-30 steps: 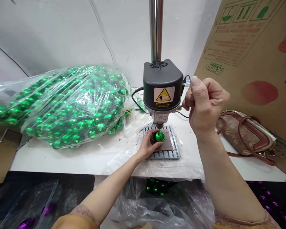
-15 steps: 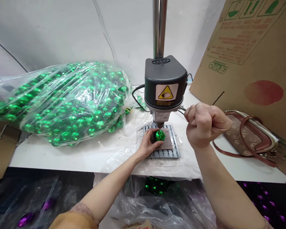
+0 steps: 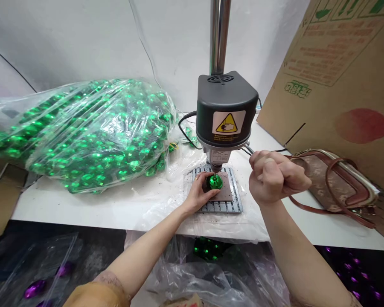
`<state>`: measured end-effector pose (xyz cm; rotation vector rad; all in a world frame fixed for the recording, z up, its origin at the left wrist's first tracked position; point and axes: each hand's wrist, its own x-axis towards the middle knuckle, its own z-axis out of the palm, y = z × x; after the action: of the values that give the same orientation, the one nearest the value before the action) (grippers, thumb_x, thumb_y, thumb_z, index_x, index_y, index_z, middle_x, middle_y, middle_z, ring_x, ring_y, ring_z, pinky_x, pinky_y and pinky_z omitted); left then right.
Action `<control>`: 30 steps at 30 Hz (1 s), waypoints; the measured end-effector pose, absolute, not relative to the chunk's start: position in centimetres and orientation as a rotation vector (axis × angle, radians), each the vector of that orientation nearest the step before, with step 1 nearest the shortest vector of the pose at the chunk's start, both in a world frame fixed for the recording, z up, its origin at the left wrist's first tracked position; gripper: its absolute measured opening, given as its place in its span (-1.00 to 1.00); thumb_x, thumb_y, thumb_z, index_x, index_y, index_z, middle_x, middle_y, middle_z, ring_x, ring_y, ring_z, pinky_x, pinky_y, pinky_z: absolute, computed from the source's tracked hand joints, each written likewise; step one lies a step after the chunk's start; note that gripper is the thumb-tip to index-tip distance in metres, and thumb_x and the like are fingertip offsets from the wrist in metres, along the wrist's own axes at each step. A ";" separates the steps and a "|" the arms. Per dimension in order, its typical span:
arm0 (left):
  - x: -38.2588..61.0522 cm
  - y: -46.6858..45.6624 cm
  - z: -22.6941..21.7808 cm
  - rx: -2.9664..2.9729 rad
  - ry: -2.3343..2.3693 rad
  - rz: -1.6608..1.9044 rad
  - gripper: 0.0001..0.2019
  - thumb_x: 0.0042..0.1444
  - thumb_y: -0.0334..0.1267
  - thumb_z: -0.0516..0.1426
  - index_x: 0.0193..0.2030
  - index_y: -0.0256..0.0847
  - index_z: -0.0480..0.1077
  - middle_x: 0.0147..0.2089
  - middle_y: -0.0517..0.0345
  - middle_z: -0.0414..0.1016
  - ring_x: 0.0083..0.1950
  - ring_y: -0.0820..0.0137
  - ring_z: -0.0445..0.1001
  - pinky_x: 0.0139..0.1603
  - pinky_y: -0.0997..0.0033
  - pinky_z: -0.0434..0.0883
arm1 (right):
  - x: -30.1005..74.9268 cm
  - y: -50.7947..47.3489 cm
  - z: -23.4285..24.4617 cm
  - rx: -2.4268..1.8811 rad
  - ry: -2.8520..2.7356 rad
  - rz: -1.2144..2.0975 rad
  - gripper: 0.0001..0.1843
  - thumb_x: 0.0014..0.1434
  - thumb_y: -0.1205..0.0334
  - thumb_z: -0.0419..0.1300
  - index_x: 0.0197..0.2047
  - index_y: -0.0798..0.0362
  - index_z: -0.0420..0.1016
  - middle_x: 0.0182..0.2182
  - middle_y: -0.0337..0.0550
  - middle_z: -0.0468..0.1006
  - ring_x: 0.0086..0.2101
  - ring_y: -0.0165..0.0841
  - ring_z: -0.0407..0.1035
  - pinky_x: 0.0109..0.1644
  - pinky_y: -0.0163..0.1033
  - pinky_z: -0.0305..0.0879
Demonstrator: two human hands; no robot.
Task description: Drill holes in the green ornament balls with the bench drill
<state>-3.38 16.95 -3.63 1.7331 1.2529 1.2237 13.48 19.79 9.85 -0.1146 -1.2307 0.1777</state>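
Observation:
A shiny green faceted ball rests on a brown board over the slotted metal base of a small drill press. My left hand grips the ball from its left side, thumb in front and fingers behind. Directly above, the chuck has its bit down at the ball's top; how deep it reaches cannot be made out. My right hand is closed in a fist around the press's feed lever, most of which the fingers hide.
A big clear bag of green faceted balls lies left on the white table. To the right are a brown handbag and a tall cardboard box. Plastic sheeting hangs below the front edge. Purple balls lie lower left.
The view has shifted slightly, so the press appears a little further right. My right fist sits slightly lower against the press. The left hand still holds the green ball in place.

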 end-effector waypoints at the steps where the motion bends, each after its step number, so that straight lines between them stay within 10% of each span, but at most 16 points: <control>1: -3.4 17.0 -3.7 1.734 1.253 1.224 -0.45 0.01 -0.12 0.36 0.13 -0.12 0.34 0.16 -0.02 0.39 0.22 0.12 0.36 0.27 0.09 0.29 | 13.5 19.8 9.8 -0.108 -1.240 0.177 -0.53 0.10 0.47 0.13 -0.62 0.10 -0.12 -0.69 -0.39 0.02 -0.67 -0.65 -0.08 -0.60 -0.36 0.03; 11: -3.3 16.8 -3.5 1.723 1.257 1.240 -0.47 0.00 -0.12 0.36 0.11 -0.13 0.36 0.15 -0.02 0.39 0.20 0.14 0.38 0.25 0.10 0.32 | 13.4 19.4 8.6 -0.095 -1.247 0.158 -0.54 0.12 0.46 0.13 -0.62 0.10 -0.11 -0.68 -0.38 0.05 -0.65 -0.63 -0.02 -0.57 -0.33 0.07; 24: -2.6 10.8 -1.5 1.949 1.398 1.441 -0.55 0.07 -0.08 0.31 0.05 -0.15 0.33 -0.02 -0.01 0.47 0.04 0.20 0.46 0.05 0.17 0.41 | 13.3 21.4 18.7 -0.639 -1.105 0.701 -0.57 0.14 0.28 0.22 -0.66 0.00 0.12 -0.76 -0.43 0.13 -0.75 -0.59 -0.03 -0.73 -0.33 -0.10; 30: -4.5 1.9 -5.5 2.691 0.962 0.889 -0.54 0.19 -0.02 0.22 0.17 -0.13 0.36 -0.07 -0.09 0.50 -0.09 0.23 0.48 -0.09 0.24 0.43 | 13.3 21.6 19.0 -0.708 -1.161 0.643 -0.52 0.20 0.34 0.15 -0.67 -0.04 0.05 -0.77 -0.42 0.09 -0.73 -0.58 -0.01 -0.73 -0.30 -0.08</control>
<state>-4.53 1.88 -5.51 2.6914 0.9617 0.8891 13.30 21.63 18.96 -0.7082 -1.1611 0.6434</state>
